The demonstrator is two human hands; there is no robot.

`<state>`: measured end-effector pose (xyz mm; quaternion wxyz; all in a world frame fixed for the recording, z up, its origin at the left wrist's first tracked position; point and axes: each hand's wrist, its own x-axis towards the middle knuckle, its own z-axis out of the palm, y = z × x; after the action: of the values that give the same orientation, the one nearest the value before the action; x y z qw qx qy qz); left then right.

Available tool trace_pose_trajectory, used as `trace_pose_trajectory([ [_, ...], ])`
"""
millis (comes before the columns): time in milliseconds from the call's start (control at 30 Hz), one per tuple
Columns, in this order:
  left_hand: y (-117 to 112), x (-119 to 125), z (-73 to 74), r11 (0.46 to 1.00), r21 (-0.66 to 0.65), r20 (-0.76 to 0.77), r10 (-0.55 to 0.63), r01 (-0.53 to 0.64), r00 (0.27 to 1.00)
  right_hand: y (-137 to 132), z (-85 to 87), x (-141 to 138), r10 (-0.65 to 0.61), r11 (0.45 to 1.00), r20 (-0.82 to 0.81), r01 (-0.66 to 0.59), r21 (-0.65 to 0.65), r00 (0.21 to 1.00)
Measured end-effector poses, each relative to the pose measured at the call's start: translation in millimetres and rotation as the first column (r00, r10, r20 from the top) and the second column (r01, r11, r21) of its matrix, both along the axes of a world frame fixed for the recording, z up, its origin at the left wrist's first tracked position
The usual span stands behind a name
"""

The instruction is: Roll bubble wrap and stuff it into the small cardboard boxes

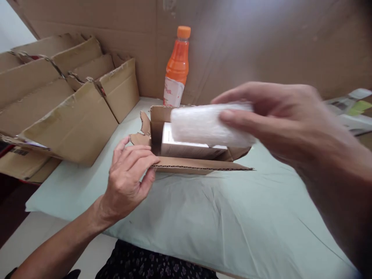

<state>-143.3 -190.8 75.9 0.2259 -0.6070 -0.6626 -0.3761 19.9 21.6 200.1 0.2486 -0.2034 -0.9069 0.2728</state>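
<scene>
An open cardboard box lies in the middle of the cloth, its torn flaps spread out. Inside it is a white printed carton, partly covered from view. My left hand grips the box's front left edge, thumb on the outer side and fingers over the flap. Above the box, my right hand pinches a white roll of what looks like bubble wrap between thumb and fingers. Motion blurs this hand and the wrap slightly. The wrap hides part of the carton and the box's far wall.
An orange bottle stands just behind the box, against a cardboard wall. Several open cardboard boxes crowd the left. Pale green cloth covers the surface. Blurred whitish packaging sits at the far right.
</scene>
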Motion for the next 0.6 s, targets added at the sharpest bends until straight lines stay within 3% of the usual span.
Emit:
trace_pose_trajectory([
  [100,4,4,-2.7,0.999,0.035,0.024,0.005,-0.006,1.0,-4,5.1,-62,0.13,0.991,0.241,-0.121,-0.052,0.962],
  [200,4,5,-3.9,0.999,0.042,0.039,0.004,-0.006,0.999,2,0.2,-109,0.087,0.994,0.518,-0.106,0.007,0.851],
  [267,4,5,-4.3,0.999,0.036,0.047,-0.004,0.003,0.999,12,-2.8,-130,0.072,0.984,0.622,-0.158,0.085,0.779],
  [400,4,2,-5.3,0.999,0.039,0.068,-0.032,0.029,0.997,18,-5.5,-163,0.259,0.876,0.49,-0.416,0.244,0.832],
  [433,4,2,-5.6,0.998,0.042,0.072,-0.039,0.036,0.997,12,-7.1,-170,0.249,0.865,0.468,-0.412,0.286,0.848],
  [533,4,1,-6.6,0.997,0.045,0.085,-0.06,0.057,0.995,-17,-18.6,-186,0.046,0.872,0.567,-0.31,0.379,0.823],
  [600,4,1,-7.6,0.997,0.045,0.1,-0.063,0.058,0.993,-30,-29.9,-187,0.052,0.907,0.474,-0.24,0.346,0.879],
])
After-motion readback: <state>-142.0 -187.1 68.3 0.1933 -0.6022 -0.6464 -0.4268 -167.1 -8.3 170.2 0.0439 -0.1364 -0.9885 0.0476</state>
